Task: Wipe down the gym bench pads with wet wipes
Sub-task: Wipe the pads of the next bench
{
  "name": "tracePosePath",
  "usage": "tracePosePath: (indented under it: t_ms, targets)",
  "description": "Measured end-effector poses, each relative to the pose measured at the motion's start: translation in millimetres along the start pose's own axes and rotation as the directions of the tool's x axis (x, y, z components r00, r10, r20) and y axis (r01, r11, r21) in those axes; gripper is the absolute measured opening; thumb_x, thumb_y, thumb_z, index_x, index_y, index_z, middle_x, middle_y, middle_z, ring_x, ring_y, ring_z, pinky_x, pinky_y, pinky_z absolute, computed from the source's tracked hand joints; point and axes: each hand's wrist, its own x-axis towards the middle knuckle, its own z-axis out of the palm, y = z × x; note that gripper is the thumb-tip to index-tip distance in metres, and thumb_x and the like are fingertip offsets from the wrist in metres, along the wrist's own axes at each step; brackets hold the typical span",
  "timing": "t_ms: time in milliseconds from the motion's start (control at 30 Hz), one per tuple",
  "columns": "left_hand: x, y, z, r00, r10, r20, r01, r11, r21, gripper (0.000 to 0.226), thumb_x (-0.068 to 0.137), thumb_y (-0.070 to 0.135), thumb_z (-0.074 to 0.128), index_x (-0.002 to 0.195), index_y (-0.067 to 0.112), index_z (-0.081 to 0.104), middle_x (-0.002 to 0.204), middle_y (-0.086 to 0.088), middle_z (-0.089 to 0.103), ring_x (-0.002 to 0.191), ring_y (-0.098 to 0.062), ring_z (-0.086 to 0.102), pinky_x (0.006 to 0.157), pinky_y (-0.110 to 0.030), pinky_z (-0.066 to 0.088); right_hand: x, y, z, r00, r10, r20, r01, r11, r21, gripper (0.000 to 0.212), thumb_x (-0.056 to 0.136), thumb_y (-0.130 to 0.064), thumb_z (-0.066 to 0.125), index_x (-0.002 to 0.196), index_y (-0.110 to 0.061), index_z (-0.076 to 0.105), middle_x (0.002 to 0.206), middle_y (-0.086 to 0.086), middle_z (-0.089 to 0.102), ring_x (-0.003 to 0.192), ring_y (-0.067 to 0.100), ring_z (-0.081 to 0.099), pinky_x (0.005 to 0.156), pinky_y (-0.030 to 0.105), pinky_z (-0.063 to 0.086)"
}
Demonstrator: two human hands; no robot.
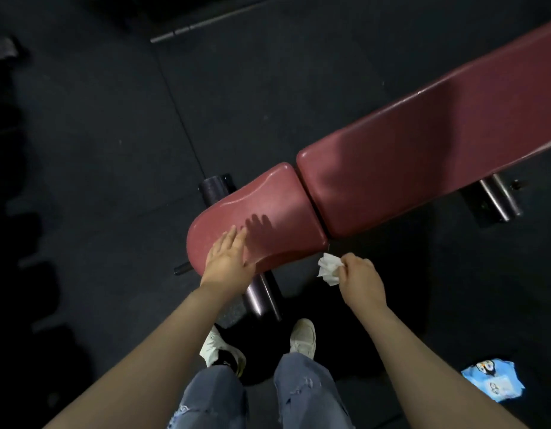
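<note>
Maroon vinyl covers both pads of the gym bench, which runs from the middle of the view up toward the far right. The shorter seat pad (258, 218) lies nearer and to the left, its rounded end pointing left; the long back pad (422, 140) begins just beyond a narrow gap and stretches off to the far right edge. Faint wet streaks glint along the far edge of the seat pad.

The left hand (227, 258) lies flat on the near left end of the seat pad, fingers straight and together, gripping nothing, its shadow falling on the vinyl just to the right. The right hand (360, 280) hovers off the near right corner of the seat pad, apart from it, with fingers curled round a crumpled white wet wipe (329, 269) that sticks out to the left of the fist.

Dark metal frame tubes (261, 297) show under the seat and under the back pad at right. On the dark rubber floor, near right, lies a blue wet wipe pack (492, 383). White sneakers (303, 337) and blue jeans (302, 394) fill the near middle.
</note>
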Motion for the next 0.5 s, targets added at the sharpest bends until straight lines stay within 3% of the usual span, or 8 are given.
tracePosePath:
  t_ms: [167, 333, 500]
  targets:
    - [-48, 53, -53, 0.991, 0.112, -0.078, -0.111, 0.994, 0.015, 0.075, 0.092, 0.023, 0.052, 0.157, 0.023, 0.015, 0.165, -0.001, 0.007, 0.152, -0.019, 0.005, 0.123, -0.038, 0.006, -7, -27, -100, 0.981, -0.097, -0.170, 0.123, 0.981, 0.150, 0.008, 0.091, -0.017, 0.056, 0.095, -0.012, 0.060, 0.088, 0.007, 0.061, 0.092, 0.029, 0.051, 0.072, 0.037, 0.043]
    - [-94, 117, -109, 0.946, 0.221, -0.236, -0.222, 0.975, 0.021, 0.065, 0.097, 0.026, 0.047, 0.156, 0.022, 0.021, 0.165, -0.001, 0.013, 0.151, -0.018, 0.009, 0.120, -0.027, 0.000, -21, -46, -206, 0.922, -0.174, -0.346, 0.263, 0.938, 0.228, 0.005, 0.088, -0.012, 0.060, 0.086, -0.007, 0.062, 0.081, 0.007, 0.057, 0.086, 0.033, 0.052, 0.074, 0.039, 0.046]
    - [-132, 177, -171, 0.879, 0.317, -0.356, -0.315, 0.947, 0.065, 0.058, 0.102, 0.033, 0.042, 0.156, 0.020, 0.023, 0.164, -0.002, 0.016, 0.151, -0.020, 0.010, 0.121, -0.031, 0.006, -51, -62, -303, 0.883, -0.189, -0.430, 0.312, 0.921, 0.235, 0.006, 0.089, -0.016, 0.055, 0.084, -0.017, 0.057, 0.083, 0.000, 0.056, 0.084, 0.022, 0.051, 0.072, 0.033, 0.044]
